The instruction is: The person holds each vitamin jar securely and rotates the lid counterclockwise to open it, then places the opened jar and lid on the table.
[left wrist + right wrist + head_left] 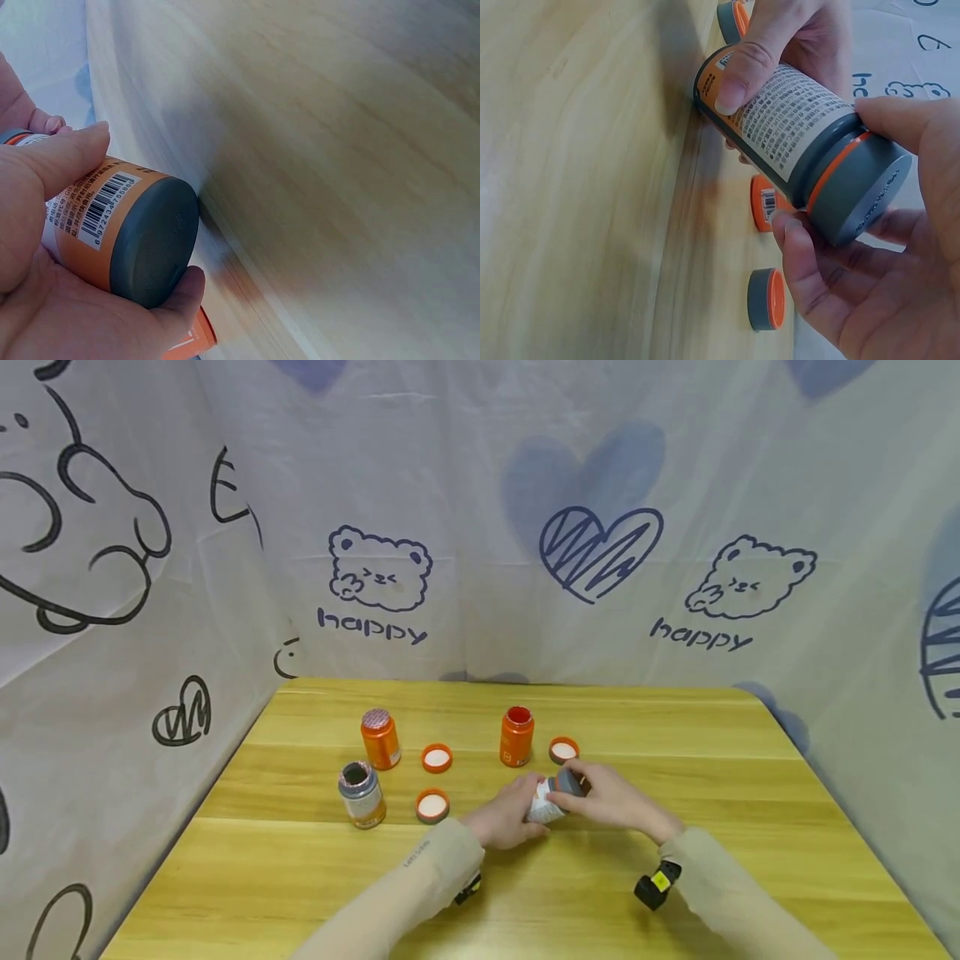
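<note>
A grey, white and orange bottle is held tilted over the middle of the table. My left hand grips its body; in the right wrist view the left thumb lies across the printed label. The bottle's grey base points out past the left fingers in the left wrist view. My right hand holds the grey cap at the other end, thumb above and fingers curled beneath. An orange ring shows between cap and bottle shoulder.
Behind the hands stands an orange bottle with its top uncapped, a lid beside it. Further left are another orange bottle, a grey-topped bottle and two upturned lids, one far, one near. Printed cloth hangs behind the table.
</note>
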The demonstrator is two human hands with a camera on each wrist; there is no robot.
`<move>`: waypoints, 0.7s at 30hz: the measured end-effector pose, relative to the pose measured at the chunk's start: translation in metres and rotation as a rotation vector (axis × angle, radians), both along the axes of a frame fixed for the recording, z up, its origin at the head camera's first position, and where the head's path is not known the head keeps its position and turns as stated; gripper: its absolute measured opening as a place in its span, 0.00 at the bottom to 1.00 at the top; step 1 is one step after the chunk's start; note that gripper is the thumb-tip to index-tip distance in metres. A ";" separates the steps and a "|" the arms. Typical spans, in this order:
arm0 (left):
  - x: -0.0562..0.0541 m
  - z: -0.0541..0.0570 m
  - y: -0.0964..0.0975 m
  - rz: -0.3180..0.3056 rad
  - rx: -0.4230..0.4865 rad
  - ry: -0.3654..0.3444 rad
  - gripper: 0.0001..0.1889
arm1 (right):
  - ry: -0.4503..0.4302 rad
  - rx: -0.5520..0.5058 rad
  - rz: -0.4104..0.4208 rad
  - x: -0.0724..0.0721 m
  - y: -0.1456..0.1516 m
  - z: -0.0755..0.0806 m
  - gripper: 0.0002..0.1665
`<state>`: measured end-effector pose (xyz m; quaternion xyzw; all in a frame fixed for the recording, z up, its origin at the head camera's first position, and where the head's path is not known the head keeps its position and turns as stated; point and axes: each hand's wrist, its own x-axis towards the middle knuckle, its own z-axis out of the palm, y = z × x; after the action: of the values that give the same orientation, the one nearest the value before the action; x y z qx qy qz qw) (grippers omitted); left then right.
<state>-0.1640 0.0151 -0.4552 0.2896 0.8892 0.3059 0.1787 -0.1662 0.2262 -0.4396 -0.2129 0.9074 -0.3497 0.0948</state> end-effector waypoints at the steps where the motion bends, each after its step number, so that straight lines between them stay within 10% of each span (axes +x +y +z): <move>1: -0.001 0.000 0.000 0.001 0.001 0.001 0.32 | 0.008 0.001 0.009 -0.001 0.000 0.000 0.21; 21: -0.005 -0.005 0.000 -0.008 -0.008 0.011 0.33 | 0.087 -0.003 0.158 -0.007 0.007 0.006 0.23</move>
<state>-0.1687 0.0147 -0.4602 0.2941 0.8902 0.3001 0.1761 -0.1733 0.2330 -0.4332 -0.2989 0.8905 -0.3329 0.0822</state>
